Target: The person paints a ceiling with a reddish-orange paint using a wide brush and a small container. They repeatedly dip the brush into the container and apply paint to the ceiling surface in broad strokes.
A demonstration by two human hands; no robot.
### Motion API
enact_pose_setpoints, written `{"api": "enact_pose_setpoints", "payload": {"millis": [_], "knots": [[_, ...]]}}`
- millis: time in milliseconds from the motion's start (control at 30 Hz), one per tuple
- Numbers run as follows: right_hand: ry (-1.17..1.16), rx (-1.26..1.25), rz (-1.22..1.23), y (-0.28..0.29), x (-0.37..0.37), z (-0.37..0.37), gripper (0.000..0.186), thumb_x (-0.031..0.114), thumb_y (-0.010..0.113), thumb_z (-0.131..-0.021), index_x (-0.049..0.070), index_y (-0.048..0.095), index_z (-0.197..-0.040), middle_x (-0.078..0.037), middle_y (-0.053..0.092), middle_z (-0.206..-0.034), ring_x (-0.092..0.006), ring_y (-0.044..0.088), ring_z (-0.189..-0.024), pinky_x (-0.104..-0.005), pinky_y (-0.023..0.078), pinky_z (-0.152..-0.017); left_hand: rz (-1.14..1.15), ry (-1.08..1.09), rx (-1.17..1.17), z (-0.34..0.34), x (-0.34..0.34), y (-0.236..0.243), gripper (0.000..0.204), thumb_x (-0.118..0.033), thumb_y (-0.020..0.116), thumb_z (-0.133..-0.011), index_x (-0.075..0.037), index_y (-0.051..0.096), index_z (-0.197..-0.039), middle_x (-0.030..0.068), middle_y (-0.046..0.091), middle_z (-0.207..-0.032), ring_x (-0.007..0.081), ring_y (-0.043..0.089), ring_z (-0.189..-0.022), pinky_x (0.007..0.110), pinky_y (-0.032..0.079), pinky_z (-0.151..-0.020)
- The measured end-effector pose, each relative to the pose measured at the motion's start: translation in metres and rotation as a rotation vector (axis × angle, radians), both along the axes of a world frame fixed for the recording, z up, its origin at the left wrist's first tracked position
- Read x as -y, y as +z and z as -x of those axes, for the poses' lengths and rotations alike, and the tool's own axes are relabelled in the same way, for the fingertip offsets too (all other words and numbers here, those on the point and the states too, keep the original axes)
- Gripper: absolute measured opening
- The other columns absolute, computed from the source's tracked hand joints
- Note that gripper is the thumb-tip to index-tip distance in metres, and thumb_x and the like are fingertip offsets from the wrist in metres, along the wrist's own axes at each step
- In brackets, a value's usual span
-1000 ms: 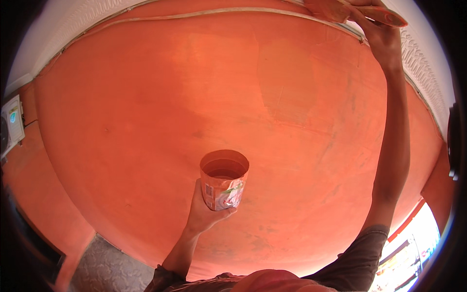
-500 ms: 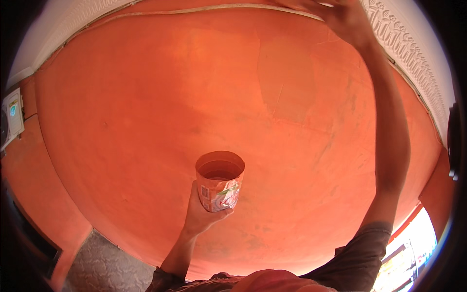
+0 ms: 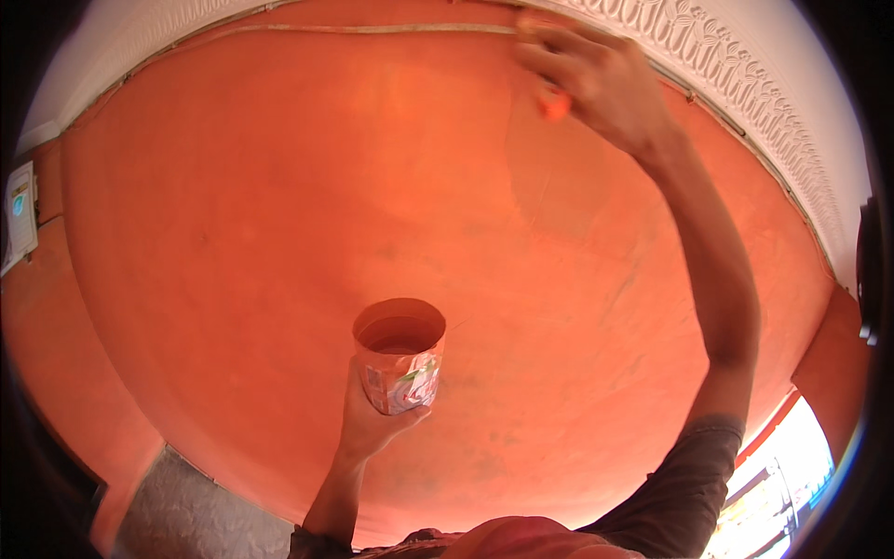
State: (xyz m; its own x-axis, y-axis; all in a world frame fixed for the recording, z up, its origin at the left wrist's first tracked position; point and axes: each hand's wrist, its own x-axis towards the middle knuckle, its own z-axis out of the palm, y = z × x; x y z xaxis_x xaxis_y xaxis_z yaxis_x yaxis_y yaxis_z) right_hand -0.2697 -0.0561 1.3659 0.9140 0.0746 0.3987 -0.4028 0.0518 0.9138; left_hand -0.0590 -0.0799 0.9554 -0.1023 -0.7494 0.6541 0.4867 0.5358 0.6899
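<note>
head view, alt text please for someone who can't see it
A person's raised right hand grips a blurred orange tool near the top of an orange wall; lower down, the left hand holds an open tub partly filled with liquid.

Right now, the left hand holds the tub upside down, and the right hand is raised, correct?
Not quite: the head view shows the tub upright, open at the top. The left hand does hold it, and the right hand is raised.

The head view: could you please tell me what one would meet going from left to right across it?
White boxy wall unit, grey patterned panel, orange cylindrical container with a patterned label, the person's right hand, bright white opening.
</note>
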Motion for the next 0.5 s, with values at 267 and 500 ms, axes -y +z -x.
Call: {"api": "enact_pose_setpoints", "payload": {"millis": [267,500], "knots": [[0.089,-0.005,-0.074,0.004,0.005,-0.026,0.020,0.013,0.067,-0.089,0.009,0.068,-0.109,-0.010,0.073,-0.091,-0.0254,0.074,-0.087,-0.0383,0.060,-0.069,-0.035,0.013,-0.015,-0.006,-0.011,0.011,0.072,0.011,0.082,-0.072,-0.001,0.039,-0.128,0.0117,0.057,-0.124,0.0197,0.064,-0.113,0.034,0.059,-0.089],[0.015,0.323,-0.188,-0.011,-0.045,0.056,0.025,0.002,0.064,-0.086,0.010,0.069,-0.109,-0.003,0.068,-0.088,-0.0221,0.063,-0.072,-0.0335,0.051,-0.060,-0.062,-0.043,0.114,-0.012,0.001,-0.002,0.074,0.010,0.083,-0.073,-0.002,0.037,-0.131,0.0126,0.056,-0.127,0.0200,0.063,-0.115,0.035,0.059,-0.091]]}}
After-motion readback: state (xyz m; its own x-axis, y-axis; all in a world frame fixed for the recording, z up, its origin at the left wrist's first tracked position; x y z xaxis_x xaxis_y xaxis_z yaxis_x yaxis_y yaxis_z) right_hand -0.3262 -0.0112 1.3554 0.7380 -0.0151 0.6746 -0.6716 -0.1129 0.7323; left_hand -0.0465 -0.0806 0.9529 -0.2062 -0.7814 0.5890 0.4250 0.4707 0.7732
